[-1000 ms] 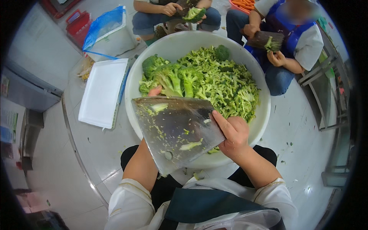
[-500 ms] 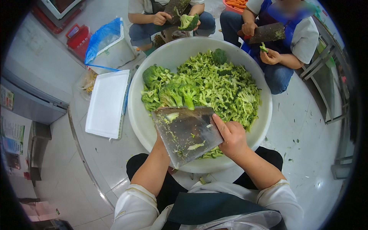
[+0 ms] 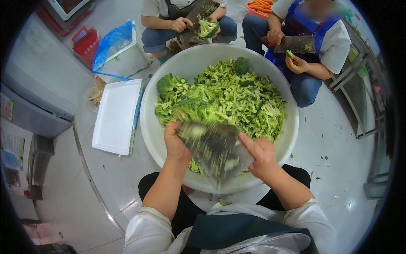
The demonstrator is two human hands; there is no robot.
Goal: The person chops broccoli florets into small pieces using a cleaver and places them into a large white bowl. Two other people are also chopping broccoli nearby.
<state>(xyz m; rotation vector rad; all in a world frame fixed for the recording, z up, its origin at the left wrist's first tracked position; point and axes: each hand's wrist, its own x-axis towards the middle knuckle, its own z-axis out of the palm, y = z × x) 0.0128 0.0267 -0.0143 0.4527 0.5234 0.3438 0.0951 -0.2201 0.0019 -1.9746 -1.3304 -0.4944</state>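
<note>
Left hand (image 3: 176, 143) has emerged — right hand (image 3: 263, 155) grips the blurred cleaver (image 3: 220, 149).

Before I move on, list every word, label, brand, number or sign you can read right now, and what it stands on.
No writing can be read.
Printed sheets at the far left: too small and blurred.
Label on the grey cabinet: too small.
Any print on the red basket: too blurred.
Cleaver in the right hand: none seen, though motion blurs the blade.
</note>
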